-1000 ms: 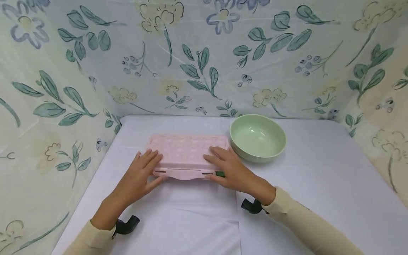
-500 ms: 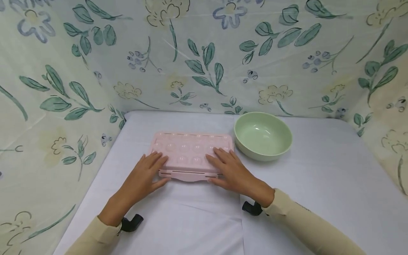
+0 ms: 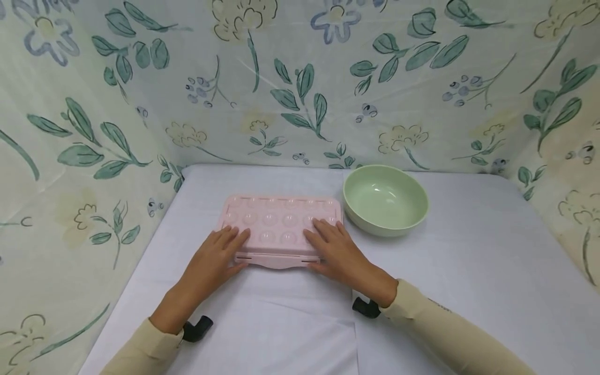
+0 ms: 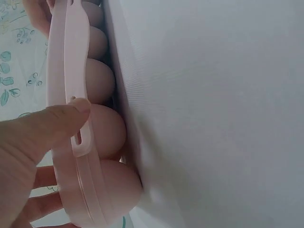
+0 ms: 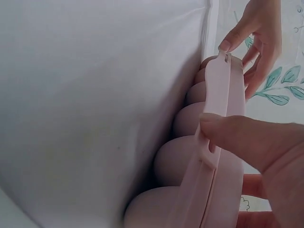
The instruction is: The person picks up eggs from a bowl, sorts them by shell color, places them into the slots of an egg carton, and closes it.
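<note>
A pink egg box (image 3: 269, 229) lies on the white table, its lid down and marked with rows of round bumps. Across its front left corner rests my left hand (image 3: 211, 263), fingers on the lid and thumb against the front flap. My right hand (image 3: 342, 258) lies the same way over the front right corner. In the left wrist view the thumb touches the flap (image 4: 76, 52) near a slot, above the rounded egg cups (image 4: 100, 81) of the base. The right wrist view shows that thumb on the flap too. What the box contains is hidden.
A pale green bowl (image 3: 386, 200) stands just right of the egg box, near the table's back edge. White cloth (image 3: 281, 328) covers the table, with creases at the front. A floral curtain (image 3: 300, 83) hangs behind and at both sides.
The view has shifted slightly. Both hands stay on the egg box in nearly the same pose. A green patch seen beside the right thumb a second ago no longer shows.
</note>
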{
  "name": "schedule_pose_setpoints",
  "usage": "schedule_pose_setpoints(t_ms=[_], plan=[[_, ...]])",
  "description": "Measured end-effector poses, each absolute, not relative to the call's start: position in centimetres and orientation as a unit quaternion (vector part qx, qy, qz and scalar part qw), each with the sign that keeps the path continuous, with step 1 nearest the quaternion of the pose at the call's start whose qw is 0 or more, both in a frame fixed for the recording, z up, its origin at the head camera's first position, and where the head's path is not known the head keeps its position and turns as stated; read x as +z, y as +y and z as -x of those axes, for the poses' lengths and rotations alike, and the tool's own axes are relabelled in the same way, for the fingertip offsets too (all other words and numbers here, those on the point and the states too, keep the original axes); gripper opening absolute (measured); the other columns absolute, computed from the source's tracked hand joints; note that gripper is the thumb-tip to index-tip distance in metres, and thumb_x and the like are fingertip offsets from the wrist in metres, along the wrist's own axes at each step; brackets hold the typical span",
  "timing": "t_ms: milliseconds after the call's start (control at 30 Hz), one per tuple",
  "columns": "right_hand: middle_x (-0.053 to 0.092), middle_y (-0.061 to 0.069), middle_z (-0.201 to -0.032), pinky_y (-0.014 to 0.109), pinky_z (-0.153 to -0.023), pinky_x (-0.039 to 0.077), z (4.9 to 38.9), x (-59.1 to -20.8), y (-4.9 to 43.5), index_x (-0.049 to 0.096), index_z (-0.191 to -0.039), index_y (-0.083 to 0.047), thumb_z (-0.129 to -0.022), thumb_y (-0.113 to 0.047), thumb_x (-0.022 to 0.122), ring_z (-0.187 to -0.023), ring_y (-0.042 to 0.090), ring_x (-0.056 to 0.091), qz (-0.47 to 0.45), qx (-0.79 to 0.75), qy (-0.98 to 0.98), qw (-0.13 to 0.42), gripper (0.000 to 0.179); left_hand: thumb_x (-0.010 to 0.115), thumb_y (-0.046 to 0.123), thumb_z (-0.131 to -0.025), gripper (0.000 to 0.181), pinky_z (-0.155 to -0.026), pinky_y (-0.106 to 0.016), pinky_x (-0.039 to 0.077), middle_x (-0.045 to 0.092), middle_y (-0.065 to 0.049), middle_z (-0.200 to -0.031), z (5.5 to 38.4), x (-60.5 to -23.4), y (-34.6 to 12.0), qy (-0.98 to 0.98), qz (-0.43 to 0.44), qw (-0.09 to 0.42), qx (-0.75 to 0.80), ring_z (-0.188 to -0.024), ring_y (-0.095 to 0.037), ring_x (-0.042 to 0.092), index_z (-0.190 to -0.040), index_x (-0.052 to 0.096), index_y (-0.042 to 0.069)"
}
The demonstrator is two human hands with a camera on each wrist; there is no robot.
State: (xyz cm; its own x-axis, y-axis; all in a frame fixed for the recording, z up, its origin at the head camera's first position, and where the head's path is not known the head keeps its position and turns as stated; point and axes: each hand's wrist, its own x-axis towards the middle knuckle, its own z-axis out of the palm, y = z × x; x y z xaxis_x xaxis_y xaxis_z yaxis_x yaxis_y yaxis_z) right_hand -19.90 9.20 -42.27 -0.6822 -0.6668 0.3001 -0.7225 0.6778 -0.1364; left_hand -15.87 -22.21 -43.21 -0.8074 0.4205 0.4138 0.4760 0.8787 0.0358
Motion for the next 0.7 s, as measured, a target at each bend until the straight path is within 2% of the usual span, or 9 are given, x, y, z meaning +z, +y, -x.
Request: schedule_pose_setpoints(t_ms=[367, 700], plan=[[0.045, 0.022, -0.141, 0.064, -0.106, 0.028, 19.7, -42.3, 8.5, 0.054, -0.130, -0.008, -0.074, -0.032, 0.083, -0.132, 0.039, 0.040, -0.371, 0.112, -0.915, 0.111, 0.067, 0.086, 0.025, -0.072, 0.073, -0.094, -0.045, 0.049, 0.060, -0.015, -0.119, 15.9, -43.1, -21.6, -0.947, 0.238, 0.216, -0.028, -0.111, -0.033, 0.056, -0.136, 0.054, 0.010], [0.047, 0.023, -0.137, 0.063, -0.102, 0.034, 19.8, -42.2, 8.1, 0.054, -0.123, -0.008, -0.073, -0.032, 0.084, -0.129, 0.038, 0.043, -0.370, 0.067, -0.916, 0.138, 0.063, 0.085, 0.025, -0.073, 0.069, -0.093, -0.046, 0.050, 0.061, -0.014, -0.116, 16.1, -43.0, -21.3, -0.946, 0.237, 0.222, -0.007, -0.107, -0.033, 0.057, -0.133, 0.056, 0.008]])
